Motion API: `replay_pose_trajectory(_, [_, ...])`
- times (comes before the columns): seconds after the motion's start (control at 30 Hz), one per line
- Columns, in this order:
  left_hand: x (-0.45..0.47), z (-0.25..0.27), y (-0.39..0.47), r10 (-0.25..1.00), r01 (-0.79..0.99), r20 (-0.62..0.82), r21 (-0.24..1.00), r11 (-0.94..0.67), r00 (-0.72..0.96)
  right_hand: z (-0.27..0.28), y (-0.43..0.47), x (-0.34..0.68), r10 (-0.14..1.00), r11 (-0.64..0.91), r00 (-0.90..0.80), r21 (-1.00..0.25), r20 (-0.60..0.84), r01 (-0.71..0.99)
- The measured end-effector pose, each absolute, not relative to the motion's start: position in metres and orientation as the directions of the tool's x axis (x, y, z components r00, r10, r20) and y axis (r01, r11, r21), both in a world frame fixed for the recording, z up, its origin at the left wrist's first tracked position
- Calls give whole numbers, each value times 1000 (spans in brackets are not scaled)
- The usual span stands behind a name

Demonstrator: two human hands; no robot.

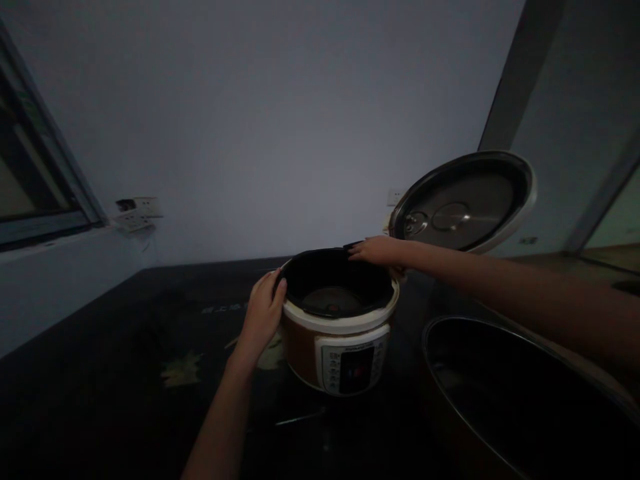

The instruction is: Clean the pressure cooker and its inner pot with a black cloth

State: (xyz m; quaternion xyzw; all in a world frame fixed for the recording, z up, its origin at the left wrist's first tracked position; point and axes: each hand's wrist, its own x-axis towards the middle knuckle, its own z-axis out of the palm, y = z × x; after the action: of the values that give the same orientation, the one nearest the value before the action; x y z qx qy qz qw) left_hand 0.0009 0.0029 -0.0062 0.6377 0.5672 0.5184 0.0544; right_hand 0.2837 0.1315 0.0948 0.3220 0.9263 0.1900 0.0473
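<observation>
An electric pressure cooker (305,357) with a brown body, white rim and front control panel stands on the dark tabletop. Its lid (465,200) is raised, tilted at the right. Inside the dark cavity a round plate with a small middle piece shows faintly at the bottom. My left hand (267,300) grips the left side of the rim, thumb at the edge. Across the back right of the opening reaches my right hand (377,251), its bent fingers at the rim beside a small dark piece; what they hold, if anything, is hard to make out.
A large dark pot (434,347) with a thin bright rim stands near at the lower right. The glossy black table (125,400) bears a pale leaf-like pattern. Wall sockets (145,207) are at the left and behind the lid. A window (35,153) is at far left.
</observation>
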Motion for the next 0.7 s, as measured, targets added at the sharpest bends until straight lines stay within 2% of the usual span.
replay_pose_trajectory(0.17, [-2, -4, 0, 819, 613, 530, 728, -306, -221, 94, 144, 247, 656, 705, -754, 323, 44, 632])
replay_pose_trajectory(0.4, [-2, -1, -3, 840, 572, 498, 762, -305, -216, 79, 145, 201, 707, 675, -685, 124, 177, 728])
replay_pose_trajectory(0.57, [-4, -2, -1, 836, 563, 504, 765, -313, -219, 74, 134, 171, 664, 741, -724, -33, 186, 671])
replay_pose_trajectory(0.7, [-4, -3, 0, 833, 540, 501, 779, -317, -234, 77, 112, 163, 580, 815, -798, -145, 164, 562])
